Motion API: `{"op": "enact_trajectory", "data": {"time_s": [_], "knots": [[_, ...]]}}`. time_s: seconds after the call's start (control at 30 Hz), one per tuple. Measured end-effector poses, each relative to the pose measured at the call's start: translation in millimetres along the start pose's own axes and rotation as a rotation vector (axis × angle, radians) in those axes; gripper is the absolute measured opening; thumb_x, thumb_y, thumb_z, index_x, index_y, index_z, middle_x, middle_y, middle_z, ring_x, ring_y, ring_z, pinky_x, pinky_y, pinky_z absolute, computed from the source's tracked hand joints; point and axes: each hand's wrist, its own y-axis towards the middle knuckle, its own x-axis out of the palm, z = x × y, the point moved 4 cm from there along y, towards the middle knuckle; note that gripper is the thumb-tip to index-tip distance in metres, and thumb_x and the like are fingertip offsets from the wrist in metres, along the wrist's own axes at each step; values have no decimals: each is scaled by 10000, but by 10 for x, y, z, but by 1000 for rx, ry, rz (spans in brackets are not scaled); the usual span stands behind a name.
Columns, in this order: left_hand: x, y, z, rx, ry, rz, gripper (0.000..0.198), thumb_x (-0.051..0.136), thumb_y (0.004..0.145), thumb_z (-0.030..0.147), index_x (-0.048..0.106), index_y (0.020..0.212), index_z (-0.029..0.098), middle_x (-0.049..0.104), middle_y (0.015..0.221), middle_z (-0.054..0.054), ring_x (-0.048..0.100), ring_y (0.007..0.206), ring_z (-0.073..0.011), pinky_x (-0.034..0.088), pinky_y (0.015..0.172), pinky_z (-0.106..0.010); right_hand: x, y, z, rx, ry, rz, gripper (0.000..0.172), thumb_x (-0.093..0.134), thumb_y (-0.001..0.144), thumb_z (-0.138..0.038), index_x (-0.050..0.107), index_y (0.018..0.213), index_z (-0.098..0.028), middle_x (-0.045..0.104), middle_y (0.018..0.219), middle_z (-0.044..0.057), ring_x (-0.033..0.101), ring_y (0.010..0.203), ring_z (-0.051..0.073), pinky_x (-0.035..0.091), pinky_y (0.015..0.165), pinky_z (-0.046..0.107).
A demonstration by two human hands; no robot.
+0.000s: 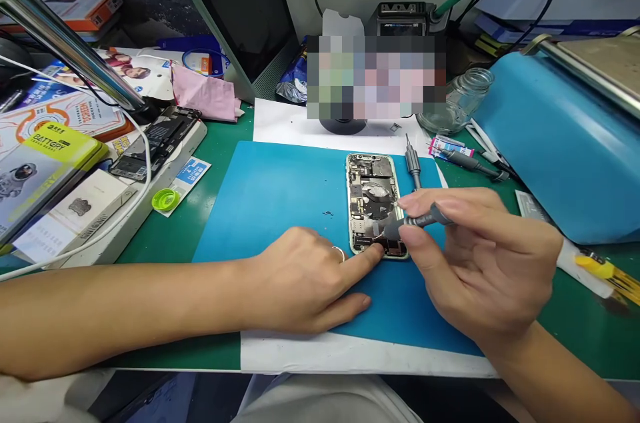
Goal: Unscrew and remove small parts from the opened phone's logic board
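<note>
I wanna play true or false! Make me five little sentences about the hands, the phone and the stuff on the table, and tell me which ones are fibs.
1. The right hand holds a slim dark grey tool pointed at an opened, white-rimmed phone. True.
2. The phone lies on a red cloth. False: it lies on a flat blue mat.
3. A shiny silver ring is on the left hand. True.
4. No finger of the left hand touches the phone. False: one fingertip rests on its lower end.
5. A round bright green plastic cap lies to the left of the mat. True.
</note>
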Motion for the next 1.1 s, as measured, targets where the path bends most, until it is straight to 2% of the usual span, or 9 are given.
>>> {"op": "enact_trajectory", "data": {"time_s": [0.17, 0.3, 0.37, 0.53, 0.6, 0.7, 0.77, 0.93, 1.1], "knots": [[-14, -3, 8, -2, -10, -1, 513, 428, 1106, 396, 391, 1507, 78, 739, 836, 0, 710, 667, -243, 466, 540, -422, 31, 31, -49, -49, 62, -78, 723, 671, 849, 52, 566, 1497, -249, 774, 1125, 66, 769, 1042, 258, 668, 937, 497], [-29, 5, 7, 1, 11, 17, 509, 447, 1099, 399, 408, 1489, 75, 737, 804, 0, 693, 613, -243, 430, 502, -428, 2, 18, -35, -61, -47, -50, 742, 796, 791, 15, 627, 1419, -344, 757, 1142, 52, 754, 1022, 273, 684, 859, 483], [-27, 9, 3, 1, 1, 17, 517, 445, 1099, 399, 405, 1496, 70, 740, 816, -2, 699, 627, -243, 443, 512, -431, 3, 6, -22, -44, -42, -36, 745, 789, 798, 17, 621, 1420, -358, 759, 1133, 46, 754, 999, 278, 685, 834, 494], [-14, 11, -4, -5, -24, -7, 513, 425, 1107, 396, 402, 1511, 80, 742, 854, -2, 714, 684, -245, 470, 554, -430, 33, 1, -15, -28, 82, -60, 687, 653, 855, 51, 592, 1473, -243, 765, 1123, 62, 767, 1058, 289, 638, 991, 565], [-13, 8, -3, -7, -18, -10, 515, 418, 1107, 399, 401, 1511, 78, 736, 843, -1, 706, 669, -245, 456, 544, -427, 24, 3, -12, -49, 63, -58, 670, 711, 845, 25, 610, 1452, -240, 763, 1130, 65, 760, 1071, 289, 647, 968, 546], [-10, 7, -1, -5, -15, -11, 526, 411, 1109, 403, 385, 1520, 75, 732, 834, -3, 702, 661, -242, 439, 533, -413, -20, -9, 16, -36, -5, -2, 668, 802, 809, -2, 654, 1389, -299, 762, 1147, 52, 751, 1050, 295, 665, 905, 531], [-7, 9, -1, -3, -14, -9, 526, 408, 1111, 403, 380, 1520, 74, 735, 837, -5, 708, 668, -242, 445, 537, -410, -36, -21, 26, -20, -3, 13, 650, 767, 834, 13, 660, 1389, -307, 767, 1151, 52, 749, 1056, 293, 664, 910, 524], [-3, 20, -5, -13, -33, -24, 515, 413, 1108, 394, 382, 1517, 83, 745, 859, -4, 715, 674, -248, 472, 542, -422, 3, -15, 17, 53, 93, -65, 621, 589, 935, 15, 600, 1468, -304, 787, 1151, 53, 751, 1122, 275, 639, 999, 521], [-21, 15, 4, -11, -30, -26, 520, 425, 1103, 402, 399, 1515, 85, 744, 834, -11, 706, 646, -241, 458, 530, -400, 5, -23, 31, 32, 91, -80, 606, 617, 934, -42, 604, 1468, -329, 774, 1146, 44, 746, 1051, 265, 656, 904, 500]]}}
